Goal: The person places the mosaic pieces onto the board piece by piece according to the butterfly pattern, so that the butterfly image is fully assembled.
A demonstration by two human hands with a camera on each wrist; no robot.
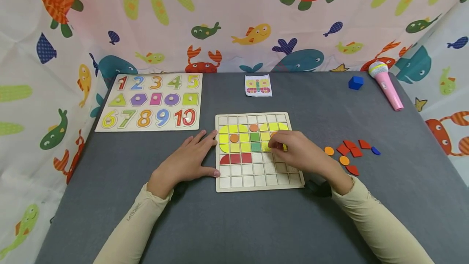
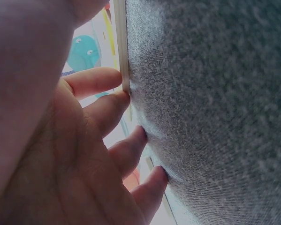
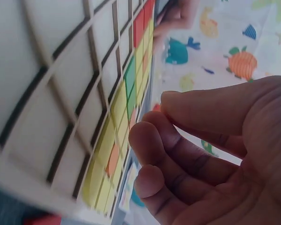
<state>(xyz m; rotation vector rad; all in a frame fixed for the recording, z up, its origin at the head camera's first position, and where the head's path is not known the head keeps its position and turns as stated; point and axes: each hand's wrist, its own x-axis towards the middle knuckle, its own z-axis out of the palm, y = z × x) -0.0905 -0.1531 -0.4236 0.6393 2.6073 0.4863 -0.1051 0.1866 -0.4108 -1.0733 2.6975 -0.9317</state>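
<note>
While the left hand (image 1: 187, 163) lies spread at the left edge of the grid board (image 1: 249, 181), thumb apart and fingertips touching the rim, it grips nothing. The right hand (image 1: 303, 152) bends inward over the board's right side, fingers curled and thumb tip close to them; whether it pinches a piece (the fingertips hide the spot) I cannot tell. The board sits flat on the grey table (image 1: 256, 227), between the hands. It carries three red tiles (image 1: 235, 158) in one row, two green squares (image 1: 254, 137), three visible orange discs (image 1: 233, 138) and yellow tiles (image 1: 235, 148), some covered by the right hand. Beyond the right wrist lie five loose red pieces (image 1: 356, 152), two loose orange discs (image 1: 344, 160) and one blue piece (image 1: 375, 150). Farther off are one number board (image 1: 146, 108), one picture card (image 1: 258, 93), one blue cube (image 1: 356, 82) and one pink microphone (image 1: 388, 88).
</note>
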